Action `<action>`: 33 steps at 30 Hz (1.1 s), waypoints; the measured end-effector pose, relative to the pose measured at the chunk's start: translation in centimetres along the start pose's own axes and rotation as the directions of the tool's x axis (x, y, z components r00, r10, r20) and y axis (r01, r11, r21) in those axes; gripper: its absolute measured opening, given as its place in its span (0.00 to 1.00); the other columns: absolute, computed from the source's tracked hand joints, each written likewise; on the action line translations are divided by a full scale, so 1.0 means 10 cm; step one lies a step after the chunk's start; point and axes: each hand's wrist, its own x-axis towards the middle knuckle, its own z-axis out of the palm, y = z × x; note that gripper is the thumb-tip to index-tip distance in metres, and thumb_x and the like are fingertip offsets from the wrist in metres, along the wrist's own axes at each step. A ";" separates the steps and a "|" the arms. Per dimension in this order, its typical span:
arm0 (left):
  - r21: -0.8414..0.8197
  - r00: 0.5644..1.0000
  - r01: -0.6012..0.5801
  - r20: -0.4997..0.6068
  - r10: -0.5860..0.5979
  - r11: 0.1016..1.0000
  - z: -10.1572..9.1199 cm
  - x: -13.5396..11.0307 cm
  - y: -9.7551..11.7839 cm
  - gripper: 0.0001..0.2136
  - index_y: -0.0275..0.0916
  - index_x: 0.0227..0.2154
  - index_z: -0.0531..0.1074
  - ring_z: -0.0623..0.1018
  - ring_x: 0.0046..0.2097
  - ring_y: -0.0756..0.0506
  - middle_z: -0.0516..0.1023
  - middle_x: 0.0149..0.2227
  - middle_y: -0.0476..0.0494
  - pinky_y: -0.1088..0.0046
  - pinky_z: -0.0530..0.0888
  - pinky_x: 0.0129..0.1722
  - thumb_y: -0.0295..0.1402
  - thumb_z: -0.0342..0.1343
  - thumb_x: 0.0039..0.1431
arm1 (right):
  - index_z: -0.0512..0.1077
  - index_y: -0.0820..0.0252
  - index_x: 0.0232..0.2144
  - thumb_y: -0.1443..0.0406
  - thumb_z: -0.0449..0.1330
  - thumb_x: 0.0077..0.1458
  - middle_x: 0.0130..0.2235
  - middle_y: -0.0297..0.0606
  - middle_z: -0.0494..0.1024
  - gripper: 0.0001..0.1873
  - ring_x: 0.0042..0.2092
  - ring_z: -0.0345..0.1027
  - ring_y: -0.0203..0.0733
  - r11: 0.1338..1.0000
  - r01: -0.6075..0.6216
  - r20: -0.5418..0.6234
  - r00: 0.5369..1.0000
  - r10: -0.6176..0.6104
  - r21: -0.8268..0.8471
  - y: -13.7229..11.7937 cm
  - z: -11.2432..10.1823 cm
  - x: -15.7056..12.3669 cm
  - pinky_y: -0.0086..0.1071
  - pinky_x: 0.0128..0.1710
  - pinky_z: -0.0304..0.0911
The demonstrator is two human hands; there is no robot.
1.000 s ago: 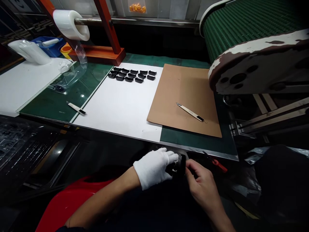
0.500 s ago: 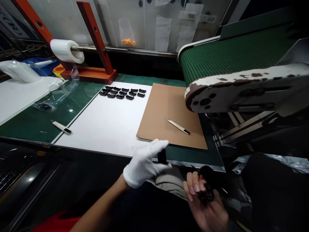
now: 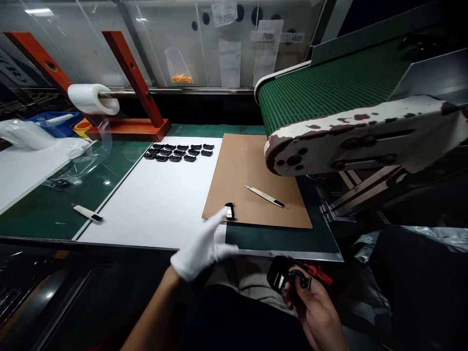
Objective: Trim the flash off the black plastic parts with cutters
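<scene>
My left hand (image 3: 204,246), in a white glove, is open with thumb and fingers spread, just in front of the cardboard sheet (image 3: 256,161). Near its fingertips a small black plastic part (image 3: 230,211) rests at the sheet's front left edge. My bare right hand (image 3: 310,302), low in front of the table edge, is closed on a black plastic piece (image 3: 278,275) with a curved, ring-like portion under the thumb. Something red (image 3: 319,274) shows behind those fingers; its kind is unclear. A pale-handled craft knife (image 3: 263,195) lies on the cardboard.
Rows of black plastic parts (image 3: 177,152) lie on the white sheet (image 3: 146,204). A second knife (image 3: 87,213) is at the left. Behind stands a red frame (image 3: 131,126) with a plastic film roll (image 3: 86,99). A green conveyor (image 3: 314,97) overhangs the table's right side.
My left hand has let go of the black part, now on the cardboard, and drawn back left. My right hand has turned, showing more of its black piece. The view has shifted slightly.
</scene>
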 end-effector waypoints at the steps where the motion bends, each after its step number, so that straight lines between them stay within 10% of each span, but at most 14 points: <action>1: -0.050 0.998 -0.008 0.055 0.010 0.999 0.03 -0.12 0.12 0.43 0.44 0.62 0.55 0.73 0.55 0.35 0.70 0.55 0.38 0.59 0.73 0.52 0.41 0.68 0.43 | 0.75 0.56 0.34 0.52 0.68 0.44 0.24 0.31 0.73 0.18 0.27 0.64 0.31 0.999 -0.016 0.051 0.999 0.018 -0.050 0.02 -0.01 0.01 0.24 0.26 0.59; 6: -0.415 0.977 -0.052 0.165 0.131 0.909 0.25 -0.40 0.53 0.53 0.52 0.64 0.48 0.77 0.49 0.42 0.72 0.53 0.46 0.71 0.74 0.50 0.34 0.73 0.35 | 0.75 0.56 0.30 0.48 0.63 0.48 0.24 0.33 0.73 0.19 0.25 0.64 0.34 0.979 -0.039 0.317 0.943 0.102 -0.198 0.11 -0.03 0.07 0.27 0.25 0.58; 11: -0.343 0.981 -0.105 0.120 0.154 0.934 0.32 -0.41 0.55 0.46 0.54 0.62 0.52 0.78 0.46 0.46 0.75 0.50 0.49 0.77 0.74 0.47 0.28 0.70 0.41 | 0.72 0.59 0.22 0.46 0.61 0.49 0.22 0.34 0.70 0.22 0.25 0.61 0.34 0.972 0.003 0.439 0.893 0.104 -0.236 0.08 0.03 0.12 0.28 0.24 0.57; 21: 0.033 0.982 -0.172 0.079 0.169 0.984 0.38 -0.44 0.35 0.38 0.40 0.61 0.53 0.75 0.52 0.40 0.73 0.53 0.35 0.65 0.74 0.51 0.38 0.65 0.50 | 0.74 0.60 0.38 0.49 0.61 0.51 0.30 0.38 0.78 0.22 0.26 0.67 0.34 0.953 0.002 0.262 0.962 0.081 -0.303 -0.09 0.08 0.15 0.27 0.26 0.61; 33: 0.223 0.930 -0.357 -0.013 0.369 0.907 0.44 -0.77 0.24 0.30 0.35 0.62 0.49 0.74 0.54 0.42 0.74 0.52 0.33 0.62 0.70 0.57 0.35 0.53 0.61 | 0.79 0.62 0.32 0.57 0.70 0.43 0.27 0.39 0.78 0.16 0.24 0.63 0.27 0.904 -0.238 0.298 0.888 0.351 -0.355 -0.15 0.17 0.08 0.20 0.23 0.58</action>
